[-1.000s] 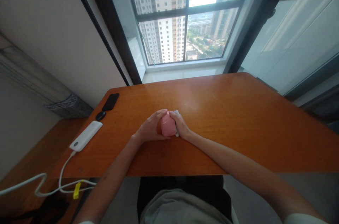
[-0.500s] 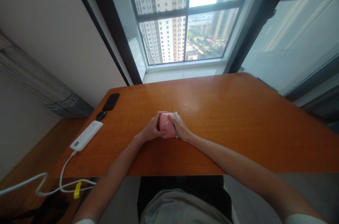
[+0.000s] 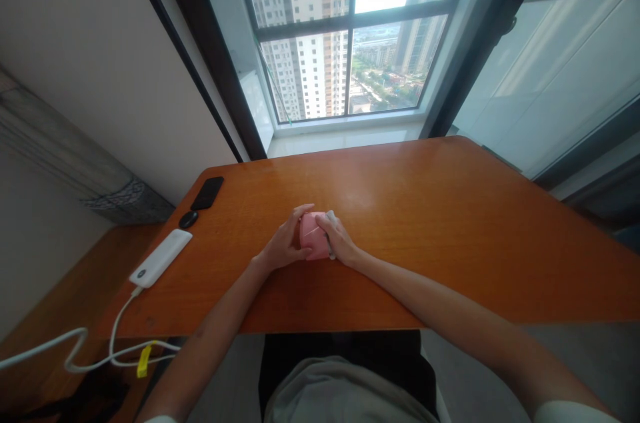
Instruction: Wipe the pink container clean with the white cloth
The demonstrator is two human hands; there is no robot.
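Note:
Between my hands, close to the front edge of the wooden table, is a small pink object (image 3: pixel 313 238). My left hand (image 3: pixel 287 242) curves round its left side, thumb low and fingers at its top. My right hand (image 3: pixel 339 239) grips the right side, its thumb on the pink surface. A grey-white strip or cloth (image 3: pixel 331 216) shows between the pink object and my right hand; its shape is mostly hidden by the fingers.
On the wooden table (image 3: pixel 425 223), at the left, lie a black phone (image 3: pixel 207 192), a round black item (image 3: pixel 189 219) and a white power bank (image 3: pixel 161 258). A white cable (image 3: pixel 116 330) with a yellow tag (image 3: pixel 143 361) runs off the left edge. A window stands behind.
The fingers of my left hand have lifted and straightened a little at the top of the pink object. My right hand keeps its grip. The view has shifted very slightly.

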